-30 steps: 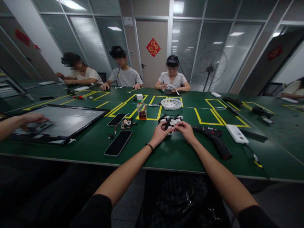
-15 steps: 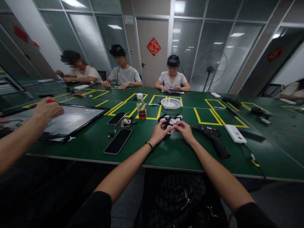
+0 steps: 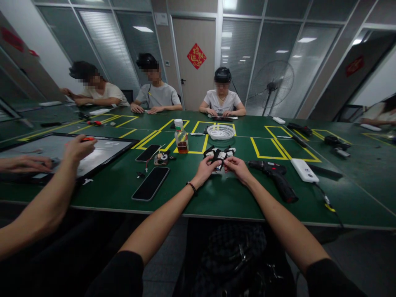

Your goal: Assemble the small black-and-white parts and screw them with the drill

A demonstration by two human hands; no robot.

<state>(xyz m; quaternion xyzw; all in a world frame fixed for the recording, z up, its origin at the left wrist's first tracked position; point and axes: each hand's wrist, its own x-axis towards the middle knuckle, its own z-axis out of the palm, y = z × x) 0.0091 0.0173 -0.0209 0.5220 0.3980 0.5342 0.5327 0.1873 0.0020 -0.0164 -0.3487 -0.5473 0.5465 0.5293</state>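
Both of my hands meet over a small black and white device (image 3: pixel 219 154) on the green table (image 3: pixel 216 198). My left hand (image 3: pixel 206 168) pinches the near left side of it with curled fingers. My right hand (image 3: pixel 235 166) is closed on its right side, thumb and fingers pressed together. What exactly sits between the fingertips is too small to tell. A black power drill (image 3: pixel 276 177) lies just right of my right hand.
Two dark phones (image 3: pixel 150 183) (image 3: pixel 147 153), a small part with wires (image 3: pixel 161 158), a bottle (image 3: pixel 181 142) and a white basket (image 3: pixel 220 131) lie nearby. A white power bank (image 3: pixel 304 170) is right. A neighbour's hand (image 3: pixel 77 149) works over a large screen panel (image 3: pixel 62 153). Three people sit opposite.
My hands stay on the device, shifted slightly. The neighbour's arm at left has swung in over the screen panel holding something red. The view has tilted a little.
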